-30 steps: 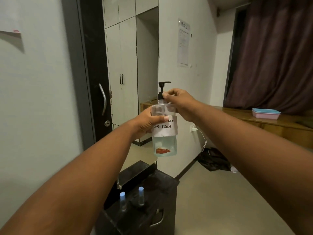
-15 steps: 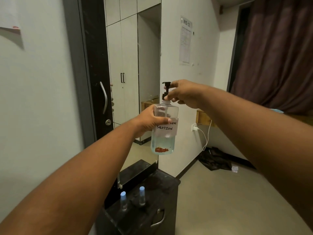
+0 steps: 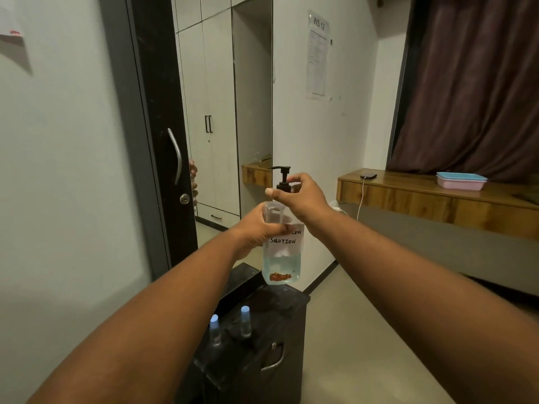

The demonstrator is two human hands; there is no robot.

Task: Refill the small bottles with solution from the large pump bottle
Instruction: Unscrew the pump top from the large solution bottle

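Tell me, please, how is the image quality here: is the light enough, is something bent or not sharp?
Head view: the room is dim and evenly lit, with no strong glare. The wide lens bows the door frame and stretches both forearms. The pump bottle is sharp enough to read "SOLUTION"; the two small bottles on the dark cabinet look soft.

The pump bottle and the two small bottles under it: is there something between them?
No. In the head view, only open air separates the pump bottle from the two small bottles on the black cabinet.

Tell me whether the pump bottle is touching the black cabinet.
Apart. The head view shows the pump bottle held up by the left hand, its base clear of the black cabinet top.
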